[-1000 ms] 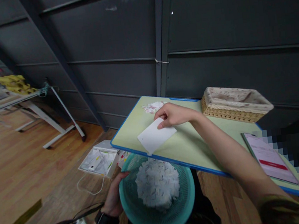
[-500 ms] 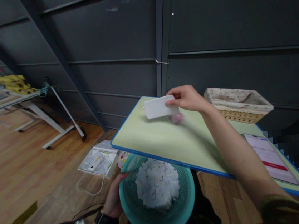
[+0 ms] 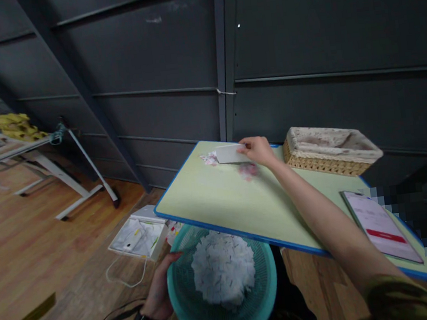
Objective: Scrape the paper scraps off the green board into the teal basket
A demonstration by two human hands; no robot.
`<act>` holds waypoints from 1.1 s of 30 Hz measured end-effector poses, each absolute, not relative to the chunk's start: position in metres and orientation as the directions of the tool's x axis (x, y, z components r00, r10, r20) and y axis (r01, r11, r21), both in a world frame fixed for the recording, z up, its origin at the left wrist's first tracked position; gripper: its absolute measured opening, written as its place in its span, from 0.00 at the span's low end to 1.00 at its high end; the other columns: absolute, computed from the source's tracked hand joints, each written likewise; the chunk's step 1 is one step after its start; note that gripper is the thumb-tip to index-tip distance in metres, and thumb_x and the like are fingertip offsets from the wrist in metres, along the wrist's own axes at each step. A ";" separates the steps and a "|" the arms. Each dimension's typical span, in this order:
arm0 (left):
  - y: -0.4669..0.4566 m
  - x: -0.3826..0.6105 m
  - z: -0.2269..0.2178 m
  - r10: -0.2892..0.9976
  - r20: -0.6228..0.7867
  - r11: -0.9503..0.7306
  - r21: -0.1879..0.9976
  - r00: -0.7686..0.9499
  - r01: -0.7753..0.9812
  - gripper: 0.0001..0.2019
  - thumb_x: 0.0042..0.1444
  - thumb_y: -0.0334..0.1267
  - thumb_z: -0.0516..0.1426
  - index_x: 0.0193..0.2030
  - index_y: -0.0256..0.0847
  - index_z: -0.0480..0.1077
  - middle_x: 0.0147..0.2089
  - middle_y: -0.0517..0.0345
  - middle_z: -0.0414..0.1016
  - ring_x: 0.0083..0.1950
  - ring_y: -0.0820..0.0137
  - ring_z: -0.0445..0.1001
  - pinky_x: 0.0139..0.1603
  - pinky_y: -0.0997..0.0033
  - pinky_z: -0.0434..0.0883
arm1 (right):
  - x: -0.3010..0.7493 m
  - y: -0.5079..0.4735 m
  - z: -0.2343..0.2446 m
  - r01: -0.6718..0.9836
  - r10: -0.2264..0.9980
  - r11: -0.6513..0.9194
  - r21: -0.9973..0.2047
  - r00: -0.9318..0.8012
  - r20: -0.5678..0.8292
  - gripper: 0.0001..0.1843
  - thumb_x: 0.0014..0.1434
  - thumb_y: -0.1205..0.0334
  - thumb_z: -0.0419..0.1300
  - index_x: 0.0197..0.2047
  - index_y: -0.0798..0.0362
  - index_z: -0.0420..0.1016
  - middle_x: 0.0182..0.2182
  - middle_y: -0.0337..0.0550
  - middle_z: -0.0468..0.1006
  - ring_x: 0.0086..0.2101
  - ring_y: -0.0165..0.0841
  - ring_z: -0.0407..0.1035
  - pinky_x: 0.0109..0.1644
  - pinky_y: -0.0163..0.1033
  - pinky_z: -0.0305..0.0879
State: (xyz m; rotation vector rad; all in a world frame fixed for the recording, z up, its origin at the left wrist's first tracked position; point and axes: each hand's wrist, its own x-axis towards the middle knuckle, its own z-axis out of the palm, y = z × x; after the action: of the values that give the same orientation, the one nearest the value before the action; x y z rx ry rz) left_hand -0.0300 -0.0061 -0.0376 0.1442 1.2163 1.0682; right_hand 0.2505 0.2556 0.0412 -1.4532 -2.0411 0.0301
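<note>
Gripping separately: right hand [image 3: 257,150] clamped on white card [image 3: 230,154], left hand [image 3: 161,292] on rim of teal basket [image 3: 264,280].

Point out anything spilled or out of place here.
Small scraps lie loose on the table, near the card in the right hand. They look stray because a heap of similar pale bits sits in the basin. Nothing looks plainly broken.

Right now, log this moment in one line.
left grip: holding teal perforated basket | right grip: holding white card over pale-green tabletop | in basket: white scraps
</note>
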 end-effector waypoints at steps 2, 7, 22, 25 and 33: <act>-0.006 -0.030 -0.038 0.730 -0.682 0.530 0.610 -0.050 -0.588 0.05 0.54 0.31 0.57 0.32 0.34 0.76 0.25 0.50 0.84 0.23 0.62 0.80 0.29 0.64 0.77 | 0.249 0.256 0.039 0.853 0.859 0.392 -0.346 -0.205 0.468 0.16 0.55 0.58 0.59 0.45 0.53 0.82 0.33 0.47 0.82 0.32 0.36 0.71 0.39 0.38 0.59; -0.007 -0.031 -0.041 0.732 -0.679 0.530 0.616 -0.053 -0.582 0.06 0.54 0.30 0.58 0.29 0.34 0.76 0.24 0.50 0.83 0.24 0.63 0.81 0.30 0.66 0.77 | 0.250 0.257 0.041 0.849 0.858 0.392 -0.355 -0.198 0.474 0.16 0.55 0.59 0.60 0.45 0.54 0.82 0.32 0.46 0.82 0.30 0.35 0.71 0.38 0.37 0.58; -0.007 -0.029 -0.038 0.724 -0.689 0.543 0.602 -0.038 -0.586 0.07 0.55 0.31 0.56 0.32 0.33 0.76 0.25 0.49 0.84 0.21 0.64 0.79 0.27 0.65 0.76 | 0.239 0.252 0.037 0.832 0.841 0.438 -0.340 -0.247 0.481 0.16 0.56 0.58 0.59 0.44 0.54 0.82 0.32 0.45 0.82 0.31 0.35 0.70 0.37 0.36 0.56; -0.006 -0.029 -0.039 0.721 -0.693 0.547 0.589 -0.023 -0.595 0.06 0.55 0.31 0.57 0.32 0.33 0.76 0.26 0.49 0.84 0.21 0.64 0.79 0.28 0.66 0.76 | 0.241 0.251 0.041 0.815 0.839 0.462 -0.350 -0.273 0.471 0.16 0.56 0.58 0.59 0.44 0.54 0.82 0.32 0.45 0.81 0.30 0.34 0.70 0.36 0.36 0.56; -0.007 -0.034 -0.045 0.725 -0.688 0.541 0.544 0.028 -0.642 0.07 0.54 0.30 0.58 0.26 0.36 0.75 0.22 0.52 0.82 0.22 0.65 0.79 0.27 0.68 0.75 | 0.261 0.253 0.057 0.814 0.856 0.446 -0.372 -0.267 0.444 0.14 0.51 0.60 0.61 0.40 0.55 0.83 0.27 0.43 0.79 0.28 0.34 0.68 0.33 0.36 0.55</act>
State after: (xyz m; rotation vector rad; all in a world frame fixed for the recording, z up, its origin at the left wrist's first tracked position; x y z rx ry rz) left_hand -0.0337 -0.0068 -0.0447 0.0904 1.1249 1.0574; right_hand 0.2610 0.2532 0.0573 -1.3924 -2.1085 0.0912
